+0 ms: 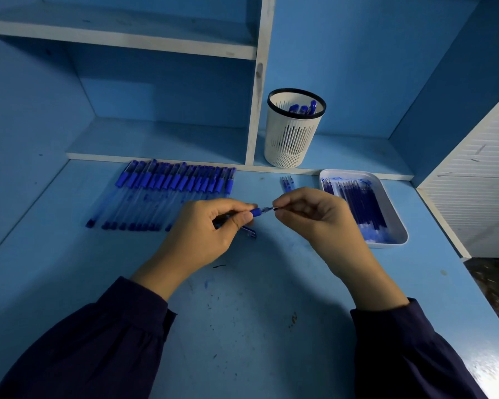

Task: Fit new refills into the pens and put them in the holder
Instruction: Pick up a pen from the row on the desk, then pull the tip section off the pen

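Between both hands, the pen is pinched above the desk.

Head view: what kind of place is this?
Probably a pen-refilling workbench: a row of pens lies on the desk, a tray holds refills, and a holder on the shelf has a few more.

- Dim overall, strong blue cast, no hard shadows.
- Washed-out glare patch on the desk at the bottom-right corner; light seems to come from the right.
- Faint soft shadows mid-desk.
- Wide-angle bend: shelf edges and side walls splay outward near the borders.
- Sleeves near black, detail lost.
- Centre fairly sharp; row of pens slightly smeared.
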Available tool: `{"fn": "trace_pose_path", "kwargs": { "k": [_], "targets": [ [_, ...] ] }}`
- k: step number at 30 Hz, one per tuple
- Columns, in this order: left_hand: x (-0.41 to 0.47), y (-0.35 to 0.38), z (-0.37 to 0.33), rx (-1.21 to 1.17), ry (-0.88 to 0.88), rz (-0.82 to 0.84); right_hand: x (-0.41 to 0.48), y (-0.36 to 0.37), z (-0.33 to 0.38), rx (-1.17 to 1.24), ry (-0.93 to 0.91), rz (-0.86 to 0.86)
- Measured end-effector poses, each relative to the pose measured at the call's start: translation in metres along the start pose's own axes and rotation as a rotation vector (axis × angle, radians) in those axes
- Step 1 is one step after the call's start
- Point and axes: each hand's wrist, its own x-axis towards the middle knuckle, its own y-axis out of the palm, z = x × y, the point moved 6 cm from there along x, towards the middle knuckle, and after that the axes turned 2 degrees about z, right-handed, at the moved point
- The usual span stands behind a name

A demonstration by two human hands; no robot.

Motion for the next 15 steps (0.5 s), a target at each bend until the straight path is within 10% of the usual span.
{"fn": "trace_pose_path", "kwargs": {
  "k": [8, 15],
  "targets": [
    [0.002, -0.011, 0.005, -0.023, -0.025, -0.042, 0.003, -0.015, 0.0, 0.13, -0.012, -0.113],
    [0.002, -0.015, 0.007, -0.026, -0.047, -0.057, -0.007, 0.025, -0.018, -0.597, -0.081, 0.192]
  ]
}}
